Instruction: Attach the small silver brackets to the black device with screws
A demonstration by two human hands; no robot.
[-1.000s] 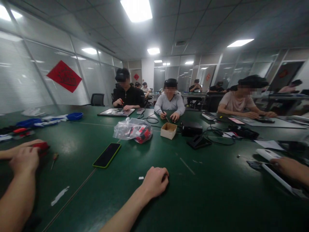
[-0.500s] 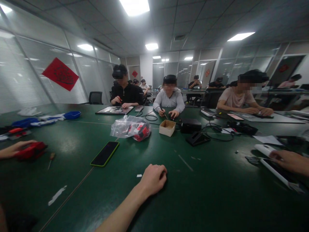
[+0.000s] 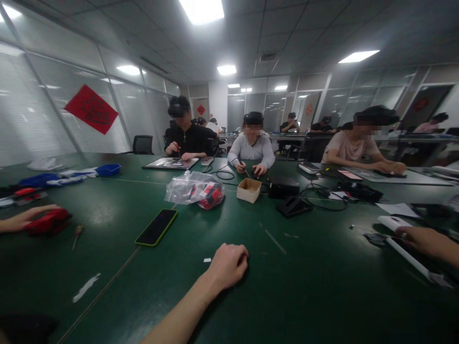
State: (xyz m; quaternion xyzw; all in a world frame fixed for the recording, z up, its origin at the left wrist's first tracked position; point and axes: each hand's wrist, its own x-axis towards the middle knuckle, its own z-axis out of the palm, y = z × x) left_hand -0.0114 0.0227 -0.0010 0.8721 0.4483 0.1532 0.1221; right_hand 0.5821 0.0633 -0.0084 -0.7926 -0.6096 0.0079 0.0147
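Observation:
My left hand [image 3: 227, 265] rests on the green table [image 3: 304, 286], its forearm reaching in from the bottom edge. Its fingers are curled into a loose fist, and nothing shows in them. Beside the wrist lies a small white scrap [image 3: 207, 260]. Farther off to the left is a phone [image 3: 157, 228] in a lime-green case, screen up and dark. A clear plastic bag [image 3: 181, 187] with red and black contents lies beyond the hand, next to an open cardboard box [image 3: 248, 191]. My right hand is out of view.
At the left edge another person's hand [image 3: 25, 217] holds a red object [image 3: 48, 222], near a small screwdriver [image 3: 77, 235]. A hand [image 3: 426, 239] at the right edge rests at a white device [image 3: 409, 260]. Across the table, people sit near a black box [image 3: 283, 186] and cables [image 3: 322, 188].
My left hand stays in place. The view has shifted very slightly. At the right, the other person's hand has moved a little to the left over the white device.

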